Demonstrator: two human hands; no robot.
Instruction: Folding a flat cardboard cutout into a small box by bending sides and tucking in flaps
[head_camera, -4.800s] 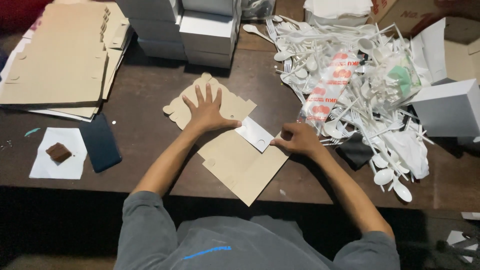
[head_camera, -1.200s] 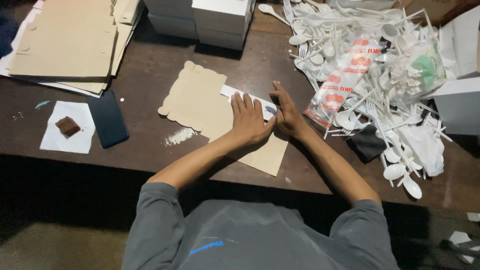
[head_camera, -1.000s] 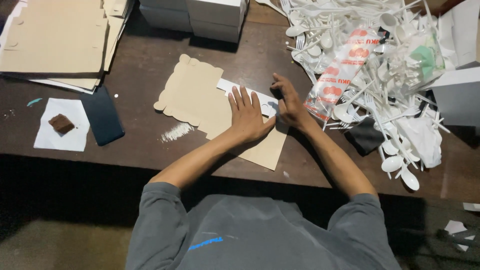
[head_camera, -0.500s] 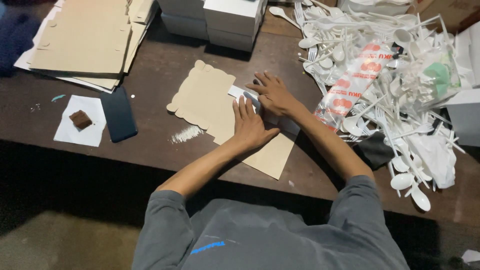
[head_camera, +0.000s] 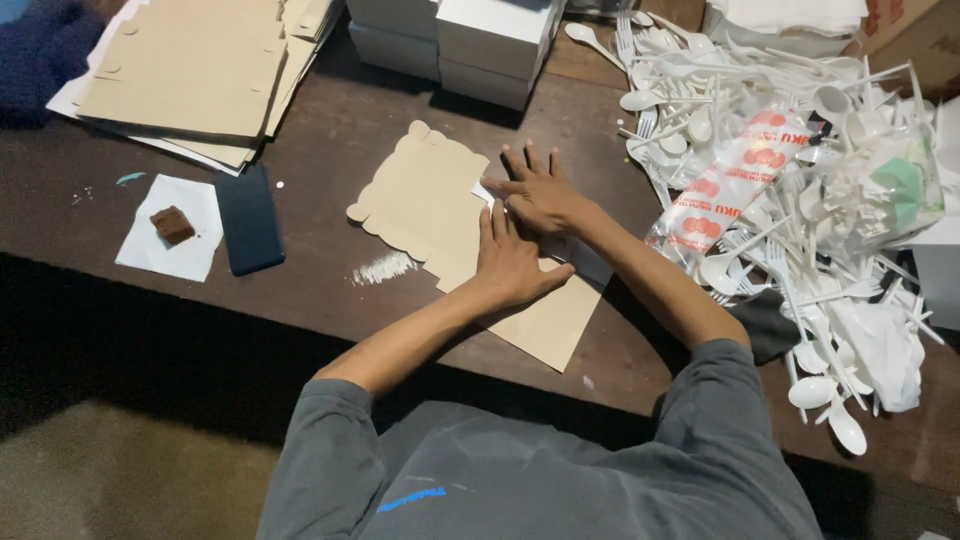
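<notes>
Left hand (head_camera: 508, 265): flat, fingers extended and together, palm pressed down on the tan cardboard box blank (head_camera: 455, 240); nothing is enclosed in it. Right hand (head_camera: 540, 192): flat, fingers spread, resting just beyond the left hand on the white flap (head_camera: 585, 262) that overlaps the blank's right portion; it also grasps nothing. The blank lies flat on the dark wooden table (head_camera: 330, 150), near the front edge, its scalloped border pointing left and away.

Procedure for the pressing step, as judged from this position: keep both palms flat; apply load evenly along the fold line; slide outward from the centre so the crease sets straight; hold the blank against the table so it does not skew.

Inventory, working outward: one small patch of white powder or crumbs (head_camera: 383, 267) just left of the blank; one dark phone (head_camera: 249, 218); one white paper square (head_camera: 171, 240) bearing one brown cake piece (head_camera: 172, 224); one stack of flat cardboard blanks (head_camera: 195, 70), count not determinable; white boxes (head_camera: 460, 40) stacked at the rear, at least four; one printed plastic sleeve (head_camera: 730, 185); white plastic spoons and forks (head_camera: 800, 260) in a heap, too many and too tangled to count.
</notes>
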